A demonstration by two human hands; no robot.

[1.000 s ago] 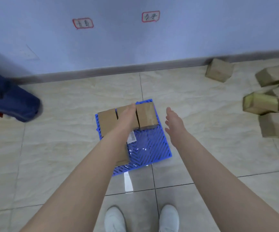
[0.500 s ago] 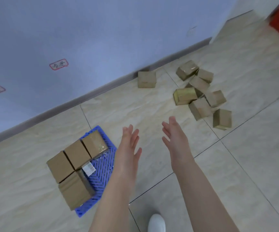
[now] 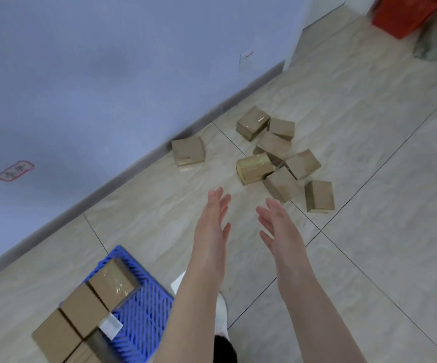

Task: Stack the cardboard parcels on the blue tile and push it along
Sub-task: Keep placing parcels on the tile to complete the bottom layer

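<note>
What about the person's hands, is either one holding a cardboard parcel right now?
No: the left hand and right hand both reach out with straight fingers, holding nothing.

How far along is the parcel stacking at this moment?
Done: four cardboard parcels sit on the blue tile. In hand: nothing; the left hand and right hand are open, stretched toward the loose parcels. Left: stacking those, then pushing the tile.

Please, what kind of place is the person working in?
Probably a parcel-sorting or storage room: loose cardboard parcels lie on a tiled floor, more sit on a blue tile, and a handwritten label is stuck on the wall.
</note>
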